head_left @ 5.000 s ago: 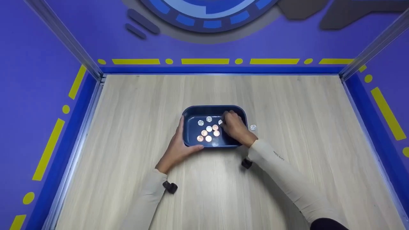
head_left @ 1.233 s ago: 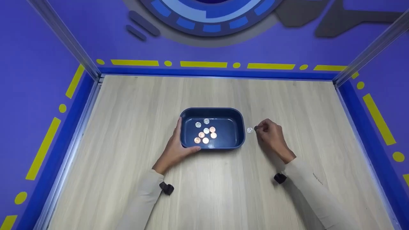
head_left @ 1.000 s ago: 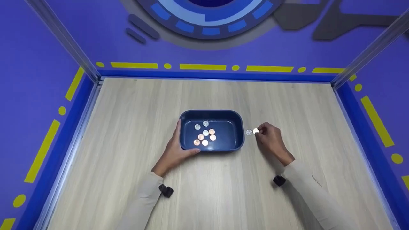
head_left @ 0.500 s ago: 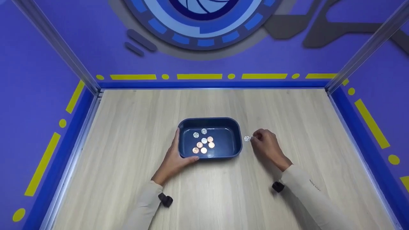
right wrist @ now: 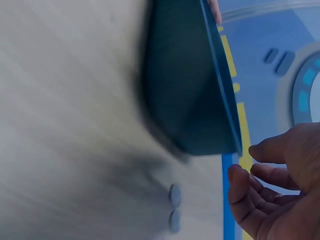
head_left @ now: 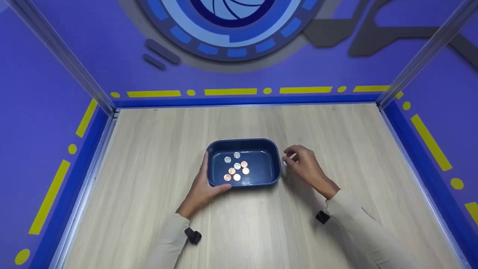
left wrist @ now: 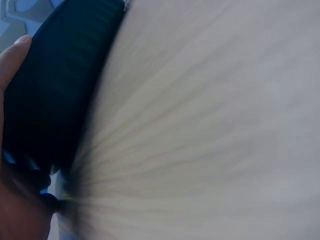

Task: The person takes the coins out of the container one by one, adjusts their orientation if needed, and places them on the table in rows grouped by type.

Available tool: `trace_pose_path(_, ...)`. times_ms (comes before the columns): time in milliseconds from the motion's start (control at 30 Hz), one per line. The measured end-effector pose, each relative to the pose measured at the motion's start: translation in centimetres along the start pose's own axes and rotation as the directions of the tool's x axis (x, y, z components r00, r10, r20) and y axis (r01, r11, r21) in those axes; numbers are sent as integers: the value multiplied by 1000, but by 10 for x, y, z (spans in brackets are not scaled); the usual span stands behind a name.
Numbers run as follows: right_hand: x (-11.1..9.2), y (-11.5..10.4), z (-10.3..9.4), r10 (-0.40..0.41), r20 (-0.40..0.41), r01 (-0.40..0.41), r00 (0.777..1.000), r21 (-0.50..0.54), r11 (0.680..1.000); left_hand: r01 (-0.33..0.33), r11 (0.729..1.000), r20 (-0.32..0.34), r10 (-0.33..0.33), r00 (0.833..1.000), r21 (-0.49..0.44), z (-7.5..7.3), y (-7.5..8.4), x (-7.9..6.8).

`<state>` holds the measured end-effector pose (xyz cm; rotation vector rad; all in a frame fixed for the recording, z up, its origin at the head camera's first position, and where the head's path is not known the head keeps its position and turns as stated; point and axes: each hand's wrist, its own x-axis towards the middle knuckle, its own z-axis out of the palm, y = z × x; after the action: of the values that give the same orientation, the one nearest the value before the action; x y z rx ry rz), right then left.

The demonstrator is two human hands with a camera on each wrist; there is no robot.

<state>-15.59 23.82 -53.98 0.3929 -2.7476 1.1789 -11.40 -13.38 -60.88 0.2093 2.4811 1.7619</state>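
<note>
My left hand [head_left: 203, 188] grips the left end of a dark blue rectangular tray [head_left: 277, 175], thumb over the near rim and fingers along the left wall. Several copper coins [head_left: 227, 177] and silver coins [head_left: 227, 159] lie on its floor. Just right of the tray, my right hand [head_left: 304, 164] hovers with thumb and index finger apart, nothing between them. Two silver coins [right wrist: 174, 195] lie side by side on the table in the right wrist view. In the head view the right hand mostly hides them; a sliver of one silver coin [head_left: 285, 163] shows.
The pale wooden table [head_left: 157, 142] is bounded by a blue-purple back wall [head_left: 209, 80] and side walls with yellow dashes. A small black camera [head_left: 193, 236] is strapped to the left wrist, another camera [head_left: 322, 216] to the right.
The right hand took a silver coin from the tray, laid it beside the one on the table and let go. It has since shifted left toward the tray. The left hand kept its hold.
</note>
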Motion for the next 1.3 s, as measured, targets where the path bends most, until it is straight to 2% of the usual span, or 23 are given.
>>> trace_pose_path(300,5,-27,13,-95,83,92,992,44,995,11,1000,-7,-11,1000,0,2,-1,0)
trace_pose_path(500,8,-37,29,-143,126,136,982,62,989,18,1000,-5,-18,1000,-15,2,-1,-2)
trace_pose_path(833,17,-46,56,-117,252,118,961,8,993,7,1000,-4,-7,1000,-13,1,1,-1)
trace_pose_path(1300,29,-47,84,-156,346,162,925,12,987,9,1000,-5,-9,1000,-17,1,0,-2)
